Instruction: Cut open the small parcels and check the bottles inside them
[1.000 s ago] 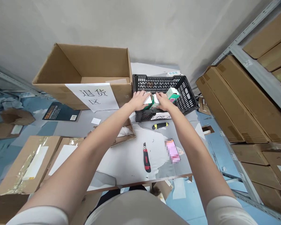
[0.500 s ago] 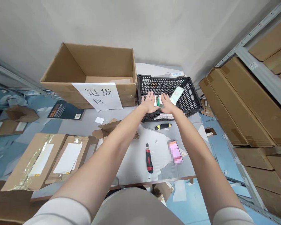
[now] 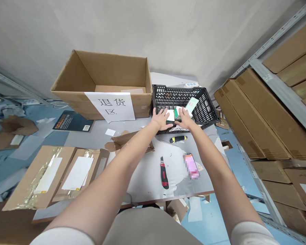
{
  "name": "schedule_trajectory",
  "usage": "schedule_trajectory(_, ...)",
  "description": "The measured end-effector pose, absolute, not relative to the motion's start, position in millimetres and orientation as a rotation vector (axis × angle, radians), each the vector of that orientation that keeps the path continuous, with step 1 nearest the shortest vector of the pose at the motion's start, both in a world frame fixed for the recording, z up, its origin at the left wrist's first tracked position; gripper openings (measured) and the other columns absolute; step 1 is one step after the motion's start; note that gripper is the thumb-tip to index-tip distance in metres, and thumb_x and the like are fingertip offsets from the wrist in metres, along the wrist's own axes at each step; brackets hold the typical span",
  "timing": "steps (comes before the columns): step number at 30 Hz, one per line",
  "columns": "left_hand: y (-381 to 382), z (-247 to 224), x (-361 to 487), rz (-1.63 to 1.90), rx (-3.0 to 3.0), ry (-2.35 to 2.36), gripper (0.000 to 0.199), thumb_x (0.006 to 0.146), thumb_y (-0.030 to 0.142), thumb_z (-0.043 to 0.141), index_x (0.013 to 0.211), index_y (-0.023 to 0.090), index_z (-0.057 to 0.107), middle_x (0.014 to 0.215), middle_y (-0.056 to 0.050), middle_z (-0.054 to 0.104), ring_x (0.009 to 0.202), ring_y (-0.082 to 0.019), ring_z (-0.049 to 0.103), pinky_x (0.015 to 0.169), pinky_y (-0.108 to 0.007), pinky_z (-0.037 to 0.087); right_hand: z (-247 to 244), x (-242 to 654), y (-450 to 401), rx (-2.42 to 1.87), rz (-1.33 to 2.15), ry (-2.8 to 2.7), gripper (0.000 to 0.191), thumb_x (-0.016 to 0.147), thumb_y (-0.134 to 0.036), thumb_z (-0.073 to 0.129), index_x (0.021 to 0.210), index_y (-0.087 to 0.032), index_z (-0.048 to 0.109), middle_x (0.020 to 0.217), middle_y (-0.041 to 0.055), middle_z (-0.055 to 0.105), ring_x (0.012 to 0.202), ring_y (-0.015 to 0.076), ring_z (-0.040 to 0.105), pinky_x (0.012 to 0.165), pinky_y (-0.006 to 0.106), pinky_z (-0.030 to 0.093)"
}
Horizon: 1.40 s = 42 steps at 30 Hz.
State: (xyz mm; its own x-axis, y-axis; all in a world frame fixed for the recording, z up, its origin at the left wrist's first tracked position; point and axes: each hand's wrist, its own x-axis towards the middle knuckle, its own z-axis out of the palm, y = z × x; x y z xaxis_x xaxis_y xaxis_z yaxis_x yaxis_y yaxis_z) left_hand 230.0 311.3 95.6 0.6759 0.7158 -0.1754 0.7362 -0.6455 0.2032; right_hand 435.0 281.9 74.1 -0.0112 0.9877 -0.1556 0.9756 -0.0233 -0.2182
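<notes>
Left hand (image 3: 162, 119) and right hand (image 3: 184, 119) have drawn back toward the near rim of the black plastic lattice crate (image 3: 178, 90). Two taped brown cardboard parcels (image 3: 39, 177) look unopened; a smaller brown cardboard box (image 3: 123, 139) lies open on the table (image 3: 148, 177). Green-and-white cardboard boxes (image 3: 170, 115) already sit inside the crate; both hands' fingers are spread against or over them, seemingly gripping nothing

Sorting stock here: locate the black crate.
Right of centre in the head view, the black crate stands beside the large open cardboard box, beyond the yellow-black cutter.
</notes>
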Motion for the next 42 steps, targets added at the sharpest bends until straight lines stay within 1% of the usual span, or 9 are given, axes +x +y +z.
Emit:
schedule_trajectory(4,296,95,237,-0.163,2.645,1.248,0.089,0.079,0.069,0.043,0.150,0.020,0.026,0.160,-0.013,0.009,0.145,-0.038,0.009,0.111,-0.064,-0.010,85,431,265,-2.342,0.410,-2.115,0.093,0.081,-0.050,0.059,0.152,-0.017,0.009,0.159,0.0209,0.004,0.145,0.0416,0.008,0.107,0.064,0.027)
schedule_trajectory(8,293,96,221,-0.094,2.631,1.182,0.087,0.082,0.068,0.037,0.152,0.019,0.019,0.160,-0.011,0.005,0.147,-0.035,-0.001,0.112,-0.065,0.001,98,428,257,-2.290,0.364,-2.168,0.091,0.080,-0.045,0.062,0.151,-0.018,0.014,0.158,0.0224,0.010,0.145,0.0380,0.015,0.106,0.061,0.030)
schedule_trajectory(13,290,106,183,-0.055,2.658,0.992,0.081,0.089,0.063,0.030,0.151,0.013,0.017,0.159,-0.014,0.014,0.146,-0.031,0.011,0.113,-0.057,0.018,120,408,270,-2.201,0.220,-2.265,0.075,0.080,-0.042,0.063,0.144,-0.017,0.034,0.154,0.0210,0.024,0.141,0.0374,0.024,0.106,0.062,0.029)
schedule_trajectory(18,317,119,98,0.252,2.770,1.104,0.064,0.092,0.052,0.033,0.143,0.014,0.036,0.155,-0.014,0.027,0.146,-0.026,0.017,0.118,-0.048,0.012,137,348,320,-1.919,0.038,-2.308,0.058,0.089,-0.031,0.050,0.142,-0.013,0.037,0.150,0.0204,0.033,0.139,0.0340,0.029,0.109,0.063,0.024)
schedule_trajectory(22,369,117,-2,0.734,2.552,1.690,0.074,0.086,0.059,0.046,0.142,0.013,0.034,0.155,-0.018,0.023,0.145,-0.038,0.007,0.112,-0.067,0.007,134,283,364,-1.738,0.123,-2.458,0.066,0.087,-0.016,0.048,0.149,-0.014,0.023,0.156,0.0170,0.022,0.143,0.0321,0.020,0.109,0.058,0.027)
schedule_trajectory(25,400,110,-56,0.598,2.408,1.731,0.063,0.086,0.061,0.048,0.130,0.015,0.043,0.141,-0.014,0.045,0.134,-0.039,0.028,0.100,-0.079,0.013,128,250,380,-1.837,0.169,-2.482,0.066,0.086,-0.007,0.042,0.149,-0.015,0.023,0.155,0.0171,0.025,0.142,0.0337,0.021,0.107,0.063,0.025)
schedule_trajectory(30,416,109,-68,0.473,2.440,1.725,0.017,0.093,0.026,0.044,0.094,0.019,0.059,0.099,-0.006,0.064,0.105,-0.026,0.055,0.107,-0.065,0.014,131,236,380,-1.985,-0.008,-2.463,0.045,0.089,-0.003,0.030,0.128,-0.014,0.051,0.126,0.0178,0.055,0.118,0.0285,0.049,0.103,0.054,0.029)
schedule_trajectory(35,410,122,-66,0.321,2.479,1.708,0.022,0.090,0.013,0.039,0.095,0.016,0.060,0.102,-0.013,0.063,0.107,-0.028,0.054,0.096,-0.045,0.035,142,235,373,-1.994,-0.161,-2.513,0.035,0.092,-0.007,0.030,0.112,-0.013,0.058,0.115,0.0163,0.060,0.107,0.0256,0.052,0.093,0.039,0.034)
schedule_trajectory(42,372,124,-88,0.257,2.605,1.598,0.027,0.093,0.021,0.038,0.109,0.013,0.059,0.107,-0.013,0.061,0.105,-0.026,0.055,0.092,-0.038,0.041,154,236,336,-1.888,-0.244,-2.612,0.030,0.093,-0.010,0.031,0.108,-0.014,0.057,0.110,0.0145,0.060,0.104,0.0259,0.051,0.089,0.037,0.031)
